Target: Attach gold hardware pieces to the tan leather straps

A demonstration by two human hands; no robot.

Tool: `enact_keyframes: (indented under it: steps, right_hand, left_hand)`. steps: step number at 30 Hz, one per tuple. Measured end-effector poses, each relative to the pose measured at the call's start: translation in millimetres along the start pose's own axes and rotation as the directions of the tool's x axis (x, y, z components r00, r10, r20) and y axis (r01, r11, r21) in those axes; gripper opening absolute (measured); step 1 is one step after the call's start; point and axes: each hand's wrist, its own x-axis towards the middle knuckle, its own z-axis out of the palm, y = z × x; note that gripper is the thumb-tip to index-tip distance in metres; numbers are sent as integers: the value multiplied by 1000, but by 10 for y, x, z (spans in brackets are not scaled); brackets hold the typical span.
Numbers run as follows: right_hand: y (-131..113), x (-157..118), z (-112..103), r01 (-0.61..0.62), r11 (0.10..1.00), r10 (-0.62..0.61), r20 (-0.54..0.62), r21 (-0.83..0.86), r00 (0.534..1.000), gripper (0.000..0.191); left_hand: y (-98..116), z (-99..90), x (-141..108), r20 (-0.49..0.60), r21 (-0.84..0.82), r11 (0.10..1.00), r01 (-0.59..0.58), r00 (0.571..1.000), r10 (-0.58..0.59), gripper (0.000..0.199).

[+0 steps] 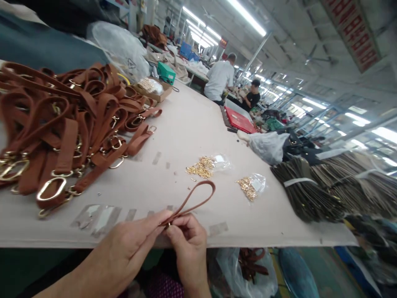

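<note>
A narrow brown leather strap (198, 203), bent into a loop, rises above the table's front edge. My left hand (127, 244) is closed on its lower end. My right hand (189, 244) pinches the same end from the right, and a small gold metal piece shows between its fingertips. The part of the strap under the fingers is hidden. Beyond the loop lies a pile of small gold fittings (201, 167) spilling from a clear bag. Farther right is a second bag of gold fittings (248, 188).
Brown straps with gold clasps (66, 140) are heaped on the left of the table (186, 124). Behind them are an open cardboard box (161, 94) and a green box (166, 73). Bundled dark strips (305, 188) lie on the right. Two people are farther back.
</note>
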Motion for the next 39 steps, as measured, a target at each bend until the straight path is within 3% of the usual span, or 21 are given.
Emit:
enact_keyframes:
  steps: [3, 6, 9, 11, 14, 16, 20, 23, 27, 31, 36, 39]
  right_hand:
    - [31, 2, -24, 18, 998, -15, -53, 52, 998, 16]
    - [17, 0, -32, 45, 998, -40, -85, 48, 996, 18]
    - [-50, 35, -66, 71, 997, -74, -93, -35, 993, 17]
    - [-113, 122, -181, 61, 990, -71, -72, -126, 995, 17]
    - [-201, 407, -595, 99, 909, -153, -103, -405, 983, 17]
    - [-244, 685, -1000, 113, 734, -306, -177, -670, 935, 21]
    - [-290, 1247, -1743, 32, 546, -398, -225, -837, 889, 28]
    - [-277, 1514, -2005, 3, 412, -395, -176, -911, 901, 27]
    - [-216, 1666, -2078, -32, 277, -357, -134, -960, 924, 27]
    - [-215, 1747, -2129, -71, 233, -324, -146, -970, 934, 25]
    - [-338, 1835, -2228, -105, 306, -297, -200, -946, 934, 11]
    - [-377, 1773, -2138, -86, 393, -308, -219, -915, 926, 8]
  left_hand:
    - [-133, 82, -35, -46, 47, 988, -145, 988, 148, 46]
    - [-227, 177, -64, -37, 60, 976, -211, 976, 214, 60]
    - [-208, 247, 14, -37, 18, 989, -147, 988, 148, 54]
    - [-137, 263, 135, 11, -57, 998, -12, 1000, 13, 42]
    - [-57, 243, 331, 93, -189, 946, 263, 964, -249, 44]
    - [-75, 218, 420, 79, -264, 878, 398, 917, -392, 55]
    - [-229, 189, 478, 126, -429, 725, 539, 830, -543, 67]
    - [-338, 185, 468, 160, -516, 629, 582, 786, -597, 61]
    - [-430, 166, 451, 183, -549, 566, 615, 749, -636, 54]
    - [-390, 124, 491, 181, -536, 579, 614, 754, -632, 50]
    - [-182, 93, 583, 187, -568, 607, 555, 806, -562, 24]
    - [-139, 103, 601, 175, -631, 579, 517, 821, -543, 16]
